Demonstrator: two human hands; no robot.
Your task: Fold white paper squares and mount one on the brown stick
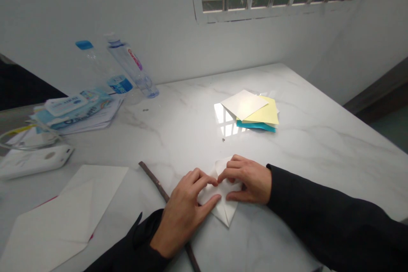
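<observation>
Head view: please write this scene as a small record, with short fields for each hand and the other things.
Left hand: pressing a folded white paper piece on the table
Right hand: pressing the same paper from the other side
Near hands: thin brown wooden stick
Rest: stack of white, yellow and blue paper sheets; large white paper sheets; clear plastic water bottles
Surface: white marble table

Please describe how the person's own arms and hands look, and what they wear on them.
Both arms are in long black sleeves: the left sleeve and the right sleeve reach the wrists and show no visible markings or logos. The left hand and the right hand are bare, with no gloves, rings or watches visible.
</observation>
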